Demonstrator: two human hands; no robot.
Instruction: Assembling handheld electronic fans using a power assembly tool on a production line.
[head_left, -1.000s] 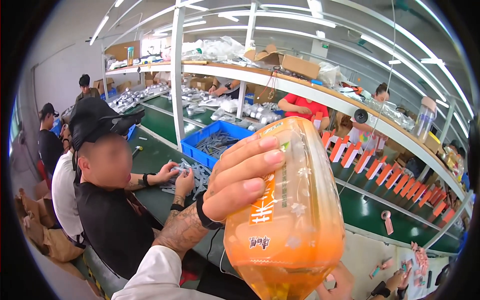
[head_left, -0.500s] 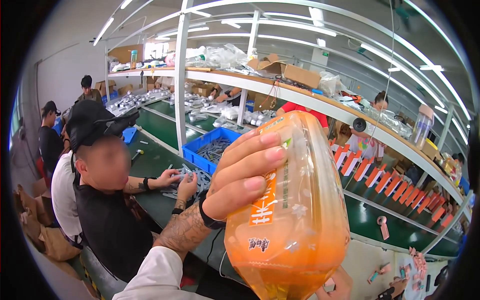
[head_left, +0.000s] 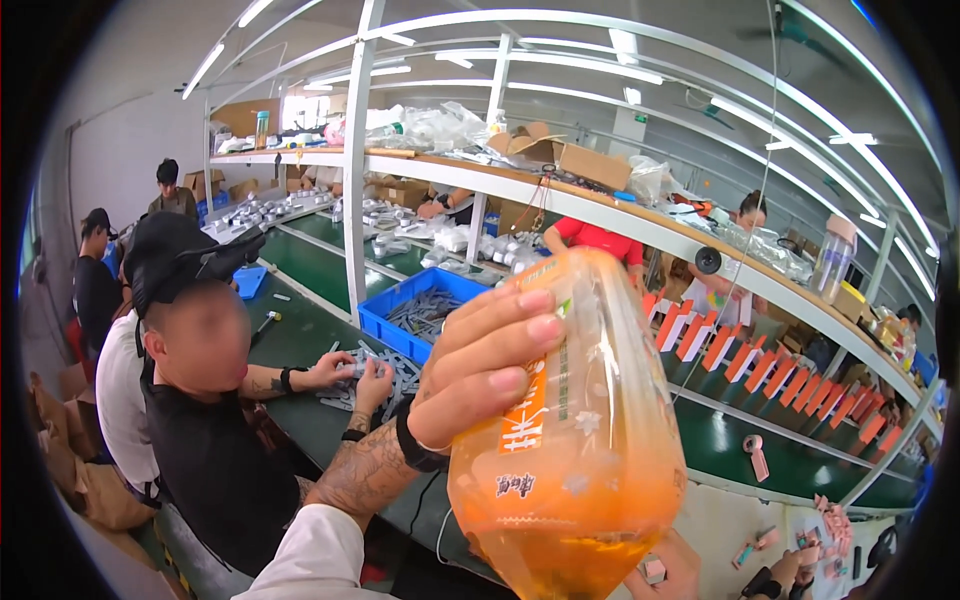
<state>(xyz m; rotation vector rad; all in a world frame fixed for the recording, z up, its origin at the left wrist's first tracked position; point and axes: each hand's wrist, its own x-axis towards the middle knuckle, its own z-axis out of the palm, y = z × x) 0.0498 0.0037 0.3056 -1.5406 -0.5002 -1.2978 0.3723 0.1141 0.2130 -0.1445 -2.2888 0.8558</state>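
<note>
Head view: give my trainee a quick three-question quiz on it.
1. True or false: the left hand grips the orange bottle.
2. Which bin sits on the green bench behind the hand? A red, B blue, C yellow.
3. What does the nearby person in black wear on the head?

Key: 1 true; 2 B, the blue bin; 3 a black cap.

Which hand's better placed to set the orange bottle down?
Left. The left hand grips the orange bottle, fingers wrapped round its side. The right hand barely shows below the bottle, grip unclear.
</note>
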